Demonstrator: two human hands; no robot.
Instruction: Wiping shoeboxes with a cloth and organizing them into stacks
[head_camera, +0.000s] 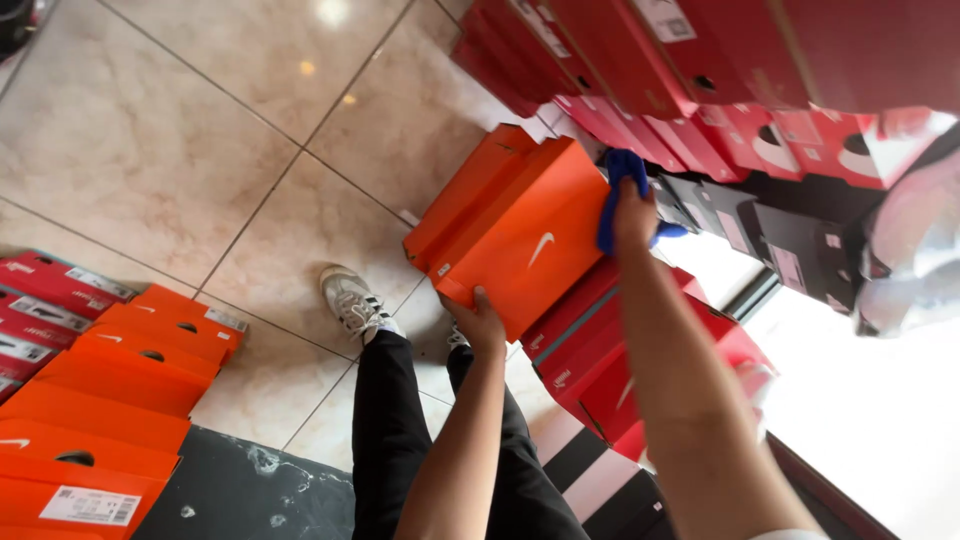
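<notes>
Wiping down an orange shoebox, mid-stroke by the look of it.

Nearest, left hand (480, 322) cupped under the near lower edge of the orange shoebox (525, 232), fingers curled against it, propping it tilted above the tiled floor (200, 130) and a grey-and-white sneaker (352, 298). Beyond, right hand (634, 212) closed around a blue cloth (620, 190), pressed to the box's far top corner. Box held out in front of the wall of red boxes (680, 60), black boxes (790, 240) lower down; 1 more stack of orange boxes (120, 400) at left. Judged next: steady support from below, cloth drawn across the remaining lid face with light pressure so the box does not tip.
</notes>
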